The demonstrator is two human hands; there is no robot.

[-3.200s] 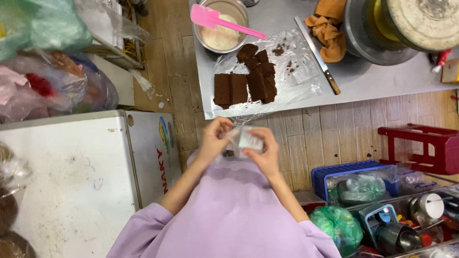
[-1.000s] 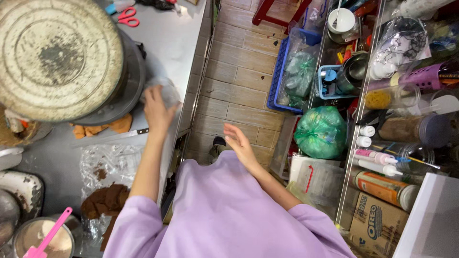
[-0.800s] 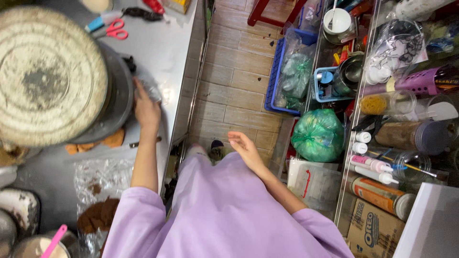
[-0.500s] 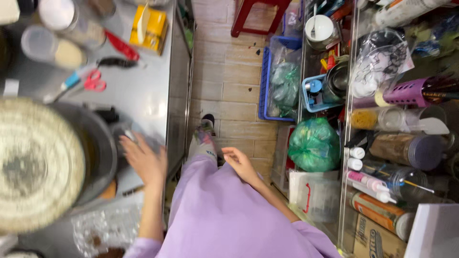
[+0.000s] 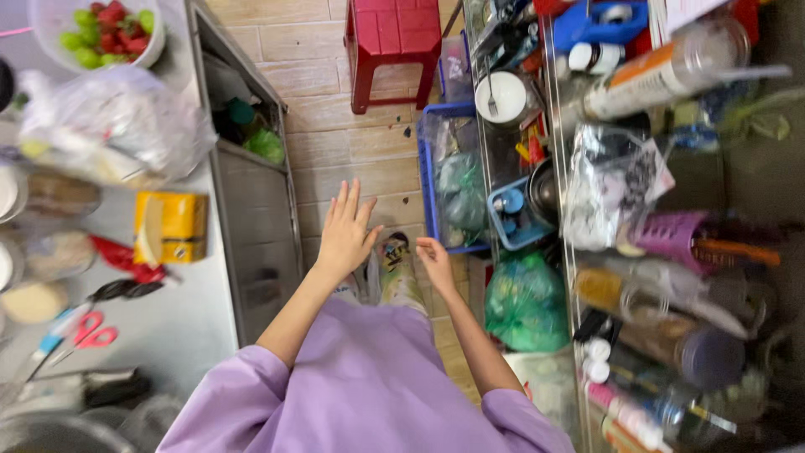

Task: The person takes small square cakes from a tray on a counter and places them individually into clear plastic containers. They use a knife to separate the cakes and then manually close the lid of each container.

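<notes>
My left hand (image 5: 345,228) is stretched out flat over the tiled floor, fingers apart, holding nothing, just right of the steel counter's edge (image 5: 220,226). My right hand (image 5: 436,258) hangs lower with loosely curled fingers and nothing in it, close to the blue crate (image 5: 429,195). Both arms wear lilac sleeves. Between the hands I see my patterned trouser leg and foot (image 5: 397,267).
The steel counter at left carries a yellow packet (image 5: 171,225), red-handled scissors (image 5: 90,334), a full clear plastic bag (image 5: 109,116) and a bowl of red and green fruit (image 5: 107,27). A red stool (image 5: 394,44) stands ahead. Crowded wire shelves (image 5: 637,226) and a green bag (image 5: 528,300) fill the right side.
The view has swung further along the counter, away from the big round lid. My left hand has lifted off the counter and now reaches out over the floor; the right hand stays low.
</notes>
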